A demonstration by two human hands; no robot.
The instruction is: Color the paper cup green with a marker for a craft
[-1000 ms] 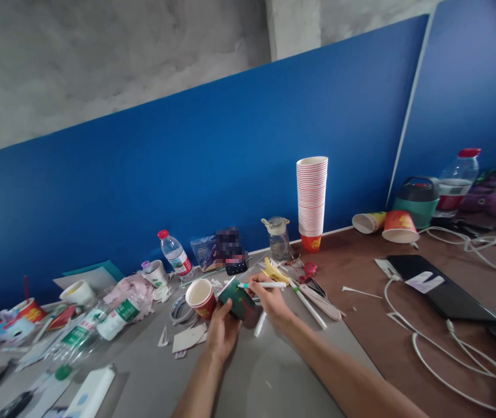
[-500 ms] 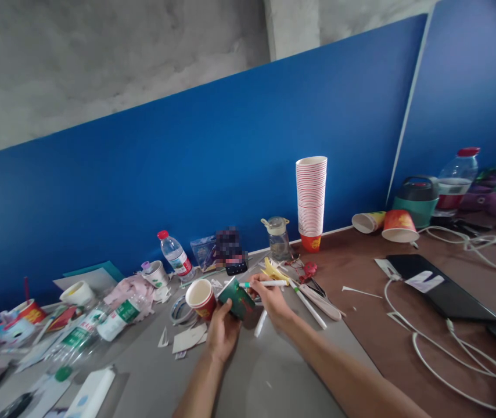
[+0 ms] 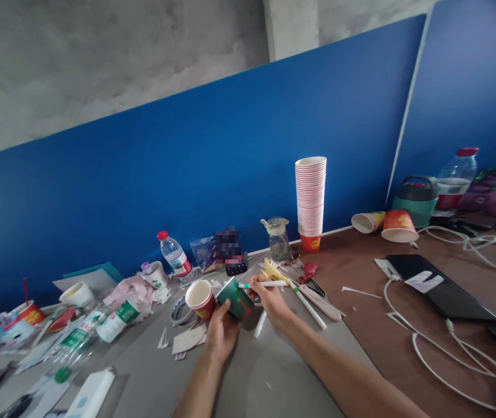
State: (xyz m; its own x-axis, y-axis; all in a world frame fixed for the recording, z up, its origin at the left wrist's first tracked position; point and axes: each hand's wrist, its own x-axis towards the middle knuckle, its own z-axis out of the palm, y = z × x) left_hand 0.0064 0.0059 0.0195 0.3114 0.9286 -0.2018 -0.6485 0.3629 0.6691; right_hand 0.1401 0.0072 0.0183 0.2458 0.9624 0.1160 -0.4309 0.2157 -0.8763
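My left hand (image 3: 223, 330) is closed around a paper cup (image 3: 240, 305) coloured dark green, tilted on its side above the grey table. Between the fingers of my right hand (image 3: 270, 297) is a white marker (image 3: 272, 284) with a green tip end, which meets the cup's side near its rim; whether it touches cannot be made out. A red paper cup (image 3: 207, 307) stands upright just left of the green one. Beside my right wrist lie another white marker (image 3: 311, 307) and a white stick-like piece (image 3: 261, 324).
A tall stack of paper cups (image 3: 310, 197) stands against the blue partition (image 3: 230, 168). Bottles, including a red-capped bottle (image 3: 176, 255), and paper scraps (image 3: 190, 338) crowd the left. A tape roll (image 3: 181, 312) lies behind the scraps. On the right are a dark laptop (image 3: 444, 290) and white cables (image 3: 431, 368).
The green cup has turned slightly in my left hand. My right hand and the marker stay almost in place, and the rest of the table looks the same.
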